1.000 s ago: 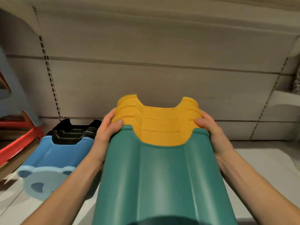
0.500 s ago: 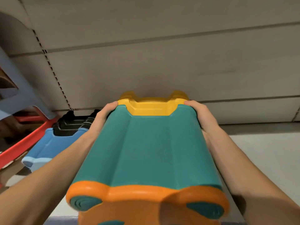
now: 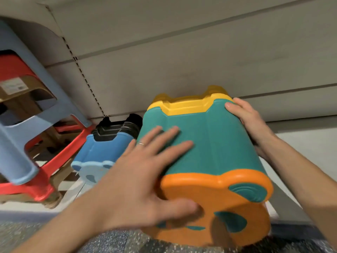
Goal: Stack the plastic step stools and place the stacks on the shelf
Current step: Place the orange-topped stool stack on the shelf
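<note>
The stack of teal-and-orange plastic step stools (image 3: 215, 143), yellow ones nested inside, lay on its side on the pale shelf board (image 3: 310, 143) before a grey slatted back panel (image 3: 182, 52) — a blue-and-black stack (image 3: 98, 152) just left of it. The left hand (image 3: 138, 183) lay flat on it with fingers spread, while the right hand (image 3: 249, 121) curled round its far edge — speckled floor (image 3: 109, 241) below.

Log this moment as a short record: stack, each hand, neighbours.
stack: teal stack, on its side, orange top facing the camera, yellow stools nested inside
left hand: flat on its teal side, thumb on the orange top
right hand: grips its far right edge
neighbours: blue stack to the left; tall stools beyond it
</note>
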The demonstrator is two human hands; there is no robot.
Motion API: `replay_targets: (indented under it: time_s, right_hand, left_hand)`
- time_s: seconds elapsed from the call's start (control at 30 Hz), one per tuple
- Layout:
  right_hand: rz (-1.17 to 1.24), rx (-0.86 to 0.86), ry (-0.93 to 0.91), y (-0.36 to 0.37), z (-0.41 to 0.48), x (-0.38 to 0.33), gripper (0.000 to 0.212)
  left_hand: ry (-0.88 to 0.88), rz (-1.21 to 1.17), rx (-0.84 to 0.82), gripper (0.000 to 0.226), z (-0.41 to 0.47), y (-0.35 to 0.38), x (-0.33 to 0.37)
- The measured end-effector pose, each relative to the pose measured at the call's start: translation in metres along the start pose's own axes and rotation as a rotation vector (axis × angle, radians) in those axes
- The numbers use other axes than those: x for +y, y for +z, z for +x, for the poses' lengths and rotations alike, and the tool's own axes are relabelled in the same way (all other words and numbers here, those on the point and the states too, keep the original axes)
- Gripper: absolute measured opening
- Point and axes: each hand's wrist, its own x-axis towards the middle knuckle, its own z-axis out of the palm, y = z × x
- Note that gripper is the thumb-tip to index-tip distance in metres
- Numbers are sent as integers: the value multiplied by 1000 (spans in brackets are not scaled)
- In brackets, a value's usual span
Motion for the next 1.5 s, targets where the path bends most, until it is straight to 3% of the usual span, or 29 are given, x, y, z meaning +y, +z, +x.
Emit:
replay_targets:
  time_s: [0.1,0.23,0.37,0.63,0.87,1.1,1.27,1.4,1.5]
  right_hand:
    - [-181,-59,-77,10,-25,-26,79]
    - [-668,-174,-225,18,-56,-55,66]
    - [-1001,-377,-277,25,-88,-64,72]
    - [-1106,-400,-319,25,-86,-42,82]
    - [-1161,-309,-436,27,-67,-20,97]
    - [-1202,-270,-450,26,-59,-19,98]
    - [-1467,-152,-604,32,-78,-9,95]
    - [-1532,-95,-648,38,-101,8,94]
    - [-1554,46,-641,46,-113,31,102]
  left_hand:
    - [53,292,45,100,10,17,18]
    - [69,410,96,94,20,21,5]
    - [77,454,104,96,34,23,-8]
    - [51,468,135,90,71,45,-32]
    - [70,478,182,91,88,50,-48]
    - [66,476,225,92,98,56,-49]
    - [45,421,293,88,94,63,-46]
    - [29,394,356,85,89,67,-46]
    - [7,373,370,83,89,73,-43]
